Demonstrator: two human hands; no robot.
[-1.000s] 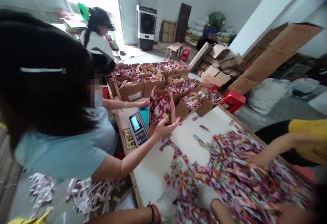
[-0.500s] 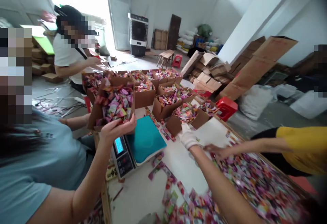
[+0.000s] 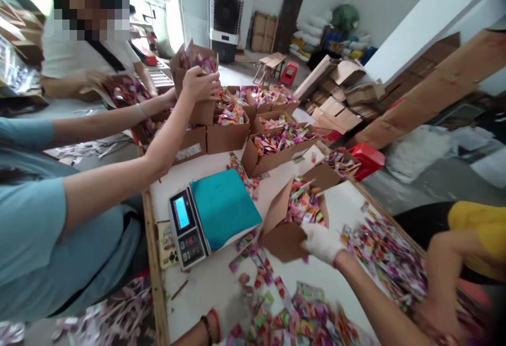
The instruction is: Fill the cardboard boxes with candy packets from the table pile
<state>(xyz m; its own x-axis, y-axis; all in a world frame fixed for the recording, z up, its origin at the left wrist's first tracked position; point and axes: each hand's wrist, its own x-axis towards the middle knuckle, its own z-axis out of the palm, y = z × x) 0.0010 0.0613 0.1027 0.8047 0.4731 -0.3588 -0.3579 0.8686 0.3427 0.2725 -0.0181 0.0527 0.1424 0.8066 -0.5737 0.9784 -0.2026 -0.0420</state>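
My right hand [image 3: 323, 243], in a white glove, grips the near side of an open cardboard box [image 3: 282, 235] full of colourful packets, tilted on the white table. My left hand [image 3: 234, 312], also gloved and blurred, is low in the view beside loose packets [image 3: 312, 319]; its fingers are smeared by motion. Between the box and a person in a light blue shirt stands a scale [image 3: 227, 206] with a bare teal plate and a lit display.
Several filled boxes [image 3: 227, 138] stand at the table's far end. The person in blue lifts another box [image 3: 201, 101] there. A person in a white top stands behind. At the right, a yellow-sleeved arm [image 3: 446, 262] reaches into a packet heap [image 3: 387, 262].
My right hand has pulled the box nearer, away from the others. My left hand has come into view. The person in blue has moved their box from beside the scale to the far end.
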